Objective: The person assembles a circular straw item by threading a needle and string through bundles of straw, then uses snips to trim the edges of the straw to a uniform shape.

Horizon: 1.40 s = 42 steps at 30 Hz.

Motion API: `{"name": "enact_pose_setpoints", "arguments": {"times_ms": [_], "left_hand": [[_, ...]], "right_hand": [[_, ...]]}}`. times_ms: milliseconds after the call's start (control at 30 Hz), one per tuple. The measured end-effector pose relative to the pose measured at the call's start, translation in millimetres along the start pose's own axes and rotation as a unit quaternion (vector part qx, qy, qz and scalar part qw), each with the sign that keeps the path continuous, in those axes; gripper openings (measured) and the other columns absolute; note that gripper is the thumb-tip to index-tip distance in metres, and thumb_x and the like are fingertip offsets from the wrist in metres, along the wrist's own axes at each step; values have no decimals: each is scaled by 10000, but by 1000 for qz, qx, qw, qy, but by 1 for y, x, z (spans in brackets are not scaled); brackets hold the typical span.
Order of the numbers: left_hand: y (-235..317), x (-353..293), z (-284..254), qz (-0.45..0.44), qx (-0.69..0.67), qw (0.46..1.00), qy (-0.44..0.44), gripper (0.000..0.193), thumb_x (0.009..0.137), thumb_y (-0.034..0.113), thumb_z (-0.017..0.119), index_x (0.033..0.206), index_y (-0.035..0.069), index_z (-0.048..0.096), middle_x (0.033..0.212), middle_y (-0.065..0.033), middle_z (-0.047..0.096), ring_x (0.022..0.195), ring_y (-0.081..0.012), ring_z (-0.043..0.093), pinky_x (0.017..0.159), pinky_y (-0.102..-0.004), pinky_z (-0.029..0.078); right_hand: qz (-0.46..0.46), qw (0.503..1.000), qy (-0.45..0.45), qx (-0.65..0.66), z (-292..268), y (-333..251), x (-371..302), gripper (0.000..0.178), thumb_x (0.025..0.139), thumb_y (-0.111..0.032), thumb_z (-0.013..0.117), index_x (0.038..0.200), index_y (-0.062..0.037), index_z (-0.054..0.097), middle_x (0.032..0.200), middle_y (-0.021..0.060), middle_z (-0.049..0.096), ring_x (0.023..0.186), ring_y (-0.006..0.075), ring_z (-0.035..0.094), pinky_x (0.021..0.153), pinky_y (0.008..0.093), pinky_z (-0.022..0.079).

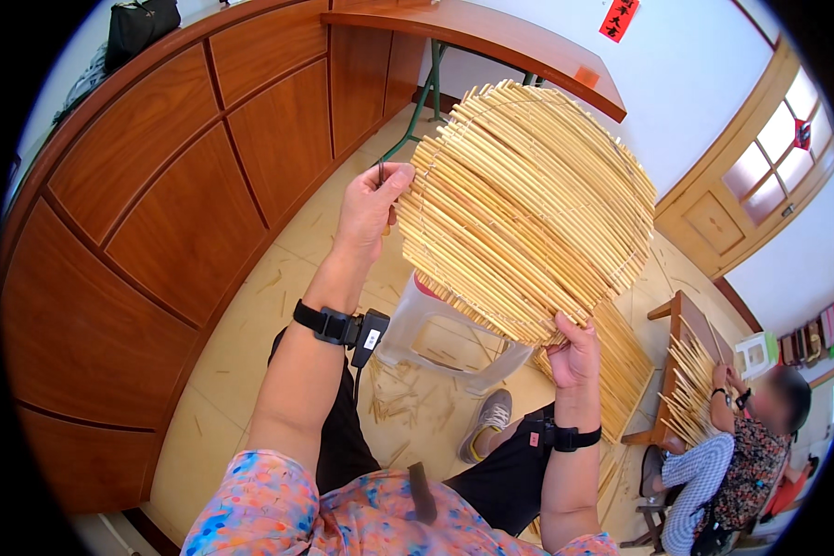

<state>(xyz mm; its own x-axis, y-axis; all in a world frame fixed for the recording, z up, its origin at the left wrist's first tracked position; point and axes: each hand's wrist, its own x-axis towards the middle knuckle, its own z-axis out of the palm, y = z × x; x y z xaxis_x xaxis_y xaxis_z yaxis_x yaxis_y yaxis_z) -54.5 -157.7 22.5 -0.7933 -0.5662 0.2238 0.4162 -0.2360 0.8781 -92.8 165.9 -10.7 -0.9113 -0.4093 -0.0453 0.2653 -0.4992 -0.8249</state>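
A round mat of pale yellow stalks (528,208), bound with thin stitching, is held up tilted in front of me. At its left edge, my left hand (372,208) is closed, thumb against the rim. A thin dark metal tool, its kind unclear, pokes up from the same hand (381,173). My right hand (574,352) pinches the mat's lower right edge between thumb and fingers. Beneath the mat stands a whitish plastic stool (403,324), partly covered by it.
Cut stalk scraps (408,394) litter the tiled floor. A larger stalk sheet (621,357) lies behind my right hand. At right, a seated person (751,445) works by a low wooden table (672,371) with loose stalks. Wooden panelling (167,213) runs along the left; a desk (519,51) stands beyond.
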Motion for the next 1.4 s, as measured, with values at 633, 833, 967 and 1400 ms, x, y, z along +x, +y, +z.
{"name": "enact_pose_setpoints", "arguments": {"times_ms": [633,833,967,1400], "left_hand": [[10,-3,11,13,-55,997,-54,179,798,88,710,884,38,561,799,-6,602,692,-53,558,655,-194,473],[5,-5,7,1,-49,997,-52,141,817,71,684,900,40,574,827,-8,610,711,-50,559,658,-197,466],[5,-6,10,-21,-78,997,-21,112,865,123,634,917,43,574,859,-17,615,745,-70,571,675,-220,474],[0,-5,5,-93,-115,988,-41,288,913,193,564,1114,-12,548,1023,-88,624,881,-169,619,767,-301,509]], "right_hand": [[-4,1000,4,-23,10,-10,1,515,765,19,682,1239,-40,489,1140,100,613,1010,215,616,833,347,519],[3,1000,-2,-10,15,-10,-1,513,774,18,673,1246,-42,481,1137,98,613,1002,213,618,825,347,522],[1,1000,4,-3,12,-9,-1,495,778,20,667,1236,-39,488,1128,96,617,994,210,621,813,336,523],[19,999,-5,-38,4,-6,2,439,780,8,671,1192,-23,524,1106,80,623,952,158,622,802,286,503]]}}
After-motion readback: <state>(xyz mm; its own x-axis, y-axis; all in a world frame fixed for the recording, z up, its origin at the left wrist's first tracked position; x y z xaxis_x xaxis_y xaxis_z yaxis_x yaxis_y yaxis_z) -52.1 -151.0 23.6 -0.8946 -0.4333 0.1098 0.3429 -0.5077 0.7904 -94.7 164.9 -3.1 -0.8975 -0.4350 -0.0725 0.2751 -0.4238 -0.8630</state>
